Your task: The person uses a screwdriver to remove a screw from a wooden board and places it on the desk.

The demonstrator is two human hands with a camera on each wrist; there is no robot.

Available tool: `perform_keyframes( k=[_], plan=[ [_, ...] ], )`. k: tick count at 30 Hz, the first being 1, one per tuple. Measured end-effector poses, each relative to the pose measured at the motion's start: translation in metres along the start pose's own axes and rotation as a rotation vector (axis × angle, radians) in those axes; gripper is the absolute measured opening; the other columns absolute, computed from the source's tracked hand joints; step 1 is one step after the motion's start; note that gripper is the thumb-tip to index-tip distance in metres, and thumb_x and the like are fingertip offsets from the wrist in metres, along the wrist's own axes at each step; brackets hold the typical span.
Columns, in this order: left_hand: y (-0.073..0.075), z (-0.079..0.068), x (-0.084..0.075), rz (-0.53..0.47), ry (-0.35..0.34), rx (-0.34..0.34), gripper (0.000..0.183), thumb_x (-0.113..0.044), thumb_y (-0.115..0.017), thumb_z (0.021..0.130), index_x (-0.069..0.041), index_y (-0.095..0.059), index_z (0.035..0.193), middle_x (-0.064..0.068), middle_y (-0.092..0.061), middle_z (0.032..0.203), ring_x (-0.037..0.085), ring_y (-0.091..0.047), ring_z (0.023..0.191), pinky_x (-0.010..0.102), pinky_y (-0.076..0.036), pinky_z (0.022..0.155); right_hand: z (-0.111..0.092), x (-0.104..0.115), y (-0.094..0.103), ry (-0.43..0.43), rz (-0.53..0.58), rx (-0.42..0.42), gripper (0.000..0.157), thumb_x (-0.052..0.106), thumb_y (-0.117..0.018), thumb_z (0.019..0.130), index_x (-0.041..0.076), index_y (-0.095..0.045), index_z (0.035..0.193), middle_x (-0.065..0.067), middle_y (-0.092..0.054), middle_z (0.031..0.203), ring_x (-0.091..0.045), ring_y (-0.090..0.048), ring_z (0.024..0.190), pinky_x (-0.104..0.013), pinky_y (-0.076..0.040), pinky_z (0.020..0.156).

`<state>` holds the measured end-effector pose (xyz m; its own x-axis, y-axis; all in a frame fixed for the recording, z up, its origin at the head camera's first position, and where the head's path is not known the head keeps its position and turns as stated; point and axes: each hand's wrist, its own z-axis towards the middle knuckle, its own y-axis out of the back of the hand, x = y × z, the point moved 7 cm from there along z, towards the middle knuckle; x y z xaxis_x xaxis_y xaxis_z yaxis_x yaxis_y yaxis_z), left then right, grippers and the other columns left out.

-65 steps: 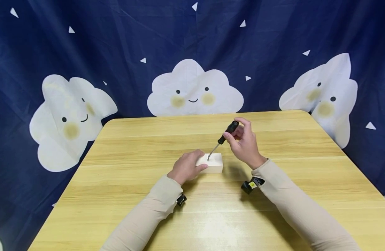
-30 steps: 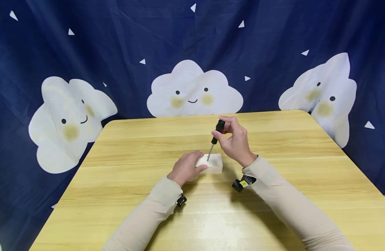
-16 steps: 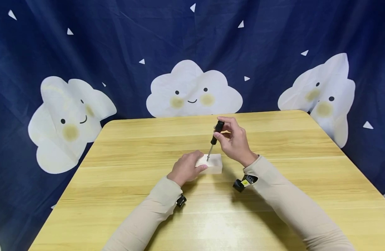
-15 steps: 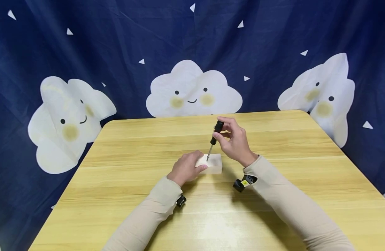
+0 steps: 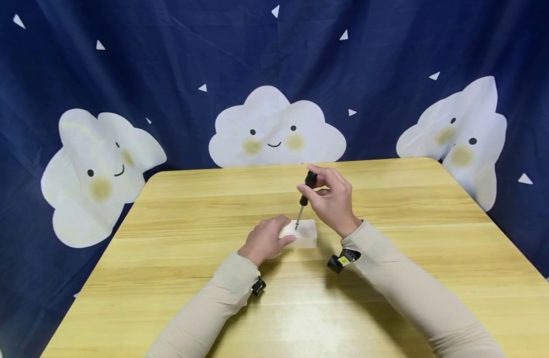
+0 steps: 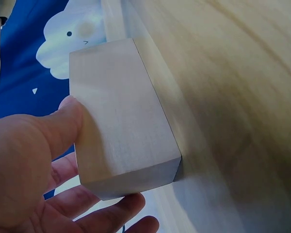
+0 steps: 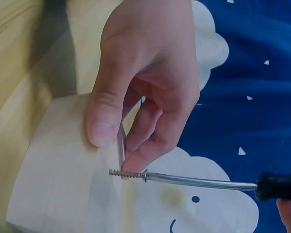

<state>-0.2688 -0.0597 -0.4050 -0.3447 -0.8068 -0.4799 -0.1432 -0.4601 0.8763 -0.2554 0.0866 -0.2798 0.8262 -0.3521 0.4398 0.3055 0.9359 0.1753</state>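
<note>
A pale wooden block lies on the table, and my left hand grips its left end, thumb on the near side. In the left wrist view the thumb and fingers hold the block from two sides. My right hand pinches the black handle of a screwdriver, which leans slightly to the right. Its tip meets the head of a small screw standing on the block's top face. Most of the screw's thread shows in the right wrist view; whether its point has entered the wood I cannot tell.
The light wood-grain table extends around both hands. Behind it hangs a dark blue curtain printed with white clouds and triangles. Each wrist wears a small black camera on a strap, the right one close above the tabletop.
My right hand has moved left and the screwdriver has tipped more upright; lately the thumb and fingers have shifted slightly on the handle. My left hand and the block stay in place.
</note>
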Motion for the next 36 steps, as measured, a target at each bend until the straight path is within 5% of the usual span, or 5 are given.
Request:
perform_keyframes(
  k=[5, 10, 14, 19, 36],
  plan=[
    [0.0, 0.0, 0.0, 0.0, 0.002, -0.003, 0.043, -0.033, -0.068, 0.092, -0.008, -0.06, 0.126, 0.01, -0.065, 0.119, 0.029, -0.062, 0.105, 0.045, -0.051, 0.084, -0.006, -0.017, -0.006, -0.024, 0.074, 0.082, 0.045, -0.018, -0.073, 0.075, -0.012, -0.059, 0.117, -0.022, -0.064, 0.092, -0.03, -0.068, 0.074, -0.023, -0.056, 0.06],
    [0.0, 0.0, -0.001, -0.003, -0.001, 0.001, 0.042, -0.033, -0.068, 0.092, -0.009, -0.06, 0.125, 0.009, -0.065, 0.118, 0.028, -0.063, 0.104, 0.045, -0.051, 0.083, -0.004, -0.005, -0.011, -0.005, 0.154, 0.164, 0.043, -0.025, -0.063, 0.078, -0.018, -0.052, 0.119, -0.03, -0.063, 0.097, -0.038, -0.068, 0.08, -0.033, -0.057, 0.066],
    [0.0, 0.0, 0.0, -0.002, -0.003, 0.005, 0.043, -0.033, -0.067, 0.092, -0.008, -0.059, 0.126, 0.009, -0.064, 0.121, 0.028, -0.061, 0.108, 0.045, -0.05, 0.086, -0.002, 0.001, -0.009, 0.002, 0.095, 0.121, 0.046, -0.023, -0.074, 0.07, -0.018, -0.057, 0.113, -0.032, -0.061, 0.095, -0.041, -0.067, 0.075, -0.043, -0.057, 0.059],
    [-0.001, 0.0, 0.0, 0.003, -0.005, 0.012, 0.045, -0.032, -0.066, 0.093, -0.007, -0.058, 0.129, 0.009, -0.062, 0.127, 0.03, -0.058, 0.115, 0.045, -0.048, 0.092, -0.006, -0.013, -0.008, -0.067, -0.011, 0.039, 0.059, -0.004, -0.091, 0.057, -0.006, -0.065, 0.11, -0.026, -0.054, 0.099, -0.034, -0.062, 0.07, -0.036, -0.056, 0.052],
    [-0.001, 0.0, -0.001, 0.004, 0.001, 0.009, 0.044, -0.034, -0.066, 0.093, -0.008, -0.059, 0.128, 0.009, -0.063, 0.124, 0.029, -0.06, 0.112, 0.046, -0.049, 0.09, -0.008, -0.011, -0.006, -0.03, 0.0, 0.062, 0.046, -0.015, -0.079, 0.07, -0.01, -0.06, 0.112, -0.022, -0.058, 0.09, -0.03, -0.066, 0.07, -0.034, -0.056, 0.053]
  ],
)
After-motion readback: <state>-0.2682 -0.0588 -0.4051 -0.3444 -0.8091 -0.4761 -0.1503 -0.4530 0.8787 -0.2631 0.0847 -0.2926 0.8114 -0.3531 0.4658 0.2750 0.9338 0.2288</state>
